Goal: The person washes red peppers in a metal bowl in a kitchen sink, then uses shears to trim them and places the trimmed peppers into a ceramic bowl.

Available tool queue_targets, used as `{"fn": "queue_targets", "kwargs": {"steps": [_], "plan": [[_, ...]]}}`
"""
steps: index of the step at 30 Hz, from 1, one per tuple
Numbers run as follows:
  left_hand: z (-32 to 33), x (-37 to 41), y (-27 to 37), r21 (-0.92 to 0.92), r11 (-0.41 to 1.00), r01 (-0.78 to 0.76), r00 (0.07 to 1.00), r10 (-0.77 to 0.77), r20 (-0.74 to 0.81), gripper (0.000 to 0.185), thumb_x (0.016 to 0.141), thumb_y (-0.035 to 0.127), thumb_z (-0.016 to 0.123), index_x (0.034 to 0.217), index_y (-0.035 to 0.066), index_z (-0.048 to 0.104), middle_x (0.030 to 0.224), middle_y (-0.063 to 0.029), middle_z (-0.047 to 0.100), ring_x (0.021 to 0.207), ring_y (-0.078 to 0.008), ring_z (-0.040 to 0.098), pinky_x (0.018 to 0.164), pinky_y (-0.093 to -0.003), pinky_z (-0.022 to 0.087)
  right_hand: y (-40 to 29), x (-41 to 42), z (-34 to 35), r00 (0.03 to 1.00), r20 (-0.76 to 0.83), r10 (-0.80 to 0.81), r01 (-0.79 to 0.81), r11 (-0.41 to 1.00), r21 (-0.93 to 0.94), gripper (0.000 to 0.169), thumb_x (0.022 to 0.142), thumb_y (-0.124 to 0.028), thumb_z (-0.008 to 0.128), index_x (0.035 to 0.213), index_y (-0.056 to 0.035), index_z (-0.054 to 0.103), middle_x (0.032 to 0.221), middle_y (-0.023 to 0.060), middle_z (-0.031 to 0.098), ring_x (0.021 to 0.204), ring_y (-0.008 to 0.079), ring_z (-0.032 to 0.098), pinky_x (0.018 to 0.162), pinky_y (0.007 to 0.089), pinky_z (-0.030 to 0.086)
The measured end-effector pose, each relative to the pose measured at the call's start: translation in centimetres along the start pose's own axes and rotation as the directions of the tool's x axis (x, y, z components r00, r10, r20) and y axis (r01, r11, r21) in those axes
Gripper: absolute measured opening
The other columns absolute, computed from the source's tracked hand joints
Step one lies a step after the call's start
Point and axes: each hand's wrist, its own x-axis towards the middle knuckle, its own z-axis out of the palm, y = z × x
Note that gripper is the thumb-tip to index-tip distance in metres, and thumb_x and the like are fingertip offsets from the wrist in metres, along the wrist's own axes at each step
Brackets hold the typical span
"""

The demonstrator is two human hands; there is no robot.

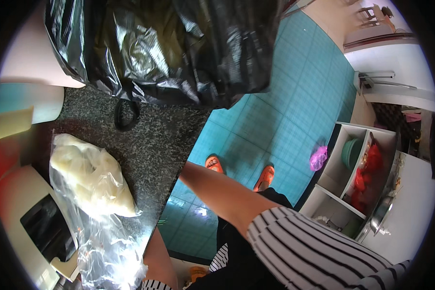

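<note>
Neither of my hands is in view; both bare forearms pass out of sight below the edge of a dark speckled stone counter [156, 145]. On the counter lies a clear plastic bag [90, 174] holding pale, whitish lumps that look like food. Its loose end [108, 246] trails toward the near side. A large, shiny black plastic bag [174, 54] fills the top of the view, over the counter's far part. A black loop [127, 116] sticks out from under it.
A pale appliance with a dark panel [49, 226] stands at the left. Orange sandals [265, 176] are on my feet on the teal tiled floor [253, 127]. A pink plastic bag [318, 158] lies near white open cabinets [330, 174] holding red bags [373, 159] and a green basin [351, 154].
</note>
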Motion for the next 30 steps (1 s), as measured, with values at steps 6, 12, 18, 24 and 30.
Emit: {"fn": "queue_targets", "kwargs": {"steps": [6, 12, 18, 24, 30], "plan": [[-2.3, -0.2, -0.9, -0.067, 0.997, 0.024, 1.000, -0.024, -0.008, 0.035, 0.086, 0.010, 0.041, 0.118, -0.004, 0.042, 0.117, -0.0182, 0.050, 0.107, -0.0242, 0.050, 0.089, -0.0303, 0.043, -0.9, -0.6, -1.2, 0.893, 0.112, 0.436, -0.447, 0.890, 0.097, 0.025, 0.080, -0.017, 0.052, 0.098, 0.0005, 0.057, 0.084, 0.0169, 0.062, 0.081, 0.0275, 0.060, 0.064, 0.0339, 0.048], [-2.7, -1.7, -1.6, -0.087, 0.994, 0.063, 0.998, -0.064, -0.005, 0.037, 0.085, 0.008, 0.040, 0.119, -0.008, 0.040, 0.119, -0.0200, 0.048, 0.110, -0.0255, 0.049, 0.091, -0.0311, 0.042, -1.9, -2.3, -4.4, 0.831, 0.104, 0.547, -0.556, 0.801, 0.221, 0.023, 0.080, -0.016, 0.050, 0.095, 0.0007, 0.056, 0.079, 0.0160, 0.062, 0.072, 0.0272, 0.061, 0.059, 0.0336, 0.048], [-2.0, -2.4, -2.0, -0.074, 0.994, 0.082, 0.997, -0.081, 0.006, 0.040, 0.084, 0.005, 0.040, 0.120, -0.011, 0.037, 0.121, -0.0218, 0.047, 0.112, -0.0267, 0.047, 0.094, -0.0319, 0.041, -3.3, -5.4, -11.2, 0.773, 0.091, 0.628, -0.620, 0.719, 0.315, 0.022, 0.079, -0.015, 0.049, 0.092, 0.0009, 0.056, 0.075, 0.0151, 0.062, 0.064, 0.0269, 0.061, 0.054, 0.0334, 0.048], [0.8, -1.2, -2.9, -0.035, 0.991, 0.127, 0.990, -0.125, 0.062, 0.042, 0.083, 0.003, 0.040, 0.121, -0.014, 0.035, 0.123, -0.0236, 0.045, 0.115, -0.0280, 0.045, 0.097, -0.0327, 0.040, 0.8, -15.8, -22.6, 0.645, -0.006, 0.765, -0.723, 0.612, 0.321, 0.018, 0.081, -0.010, 0.054, 0.096, 0.0014, 0.054, 0.071, 0.0076, 0.059, 0.051, 0.0183, 0.056, 0.042, 0.0290, 0.043], [3.7, 1.6, -2.6, -0.074, 0.991, 0.115, 0.981, -0.102, 0.163, 0.044, 0.081, 0.000, 0.039, 0.122, -0.017, 0.033, 0.125, -0.0254, 0.043, 0.117, -0.0292, 0.044, 0.100, -0.0335, 0.039, -1.5, -26.4, -35.3, 0.396, -0.030, 0.918, -0.750, 0.342, 0.566, 0.021, 0.080, -0.007, 0.053, 0.100, 0.0014, 0.053, 0.072, 0.0116, 0.060, 0.048, 0.0205, 0.058, 0.040, 0.0290, 0.048]]}}
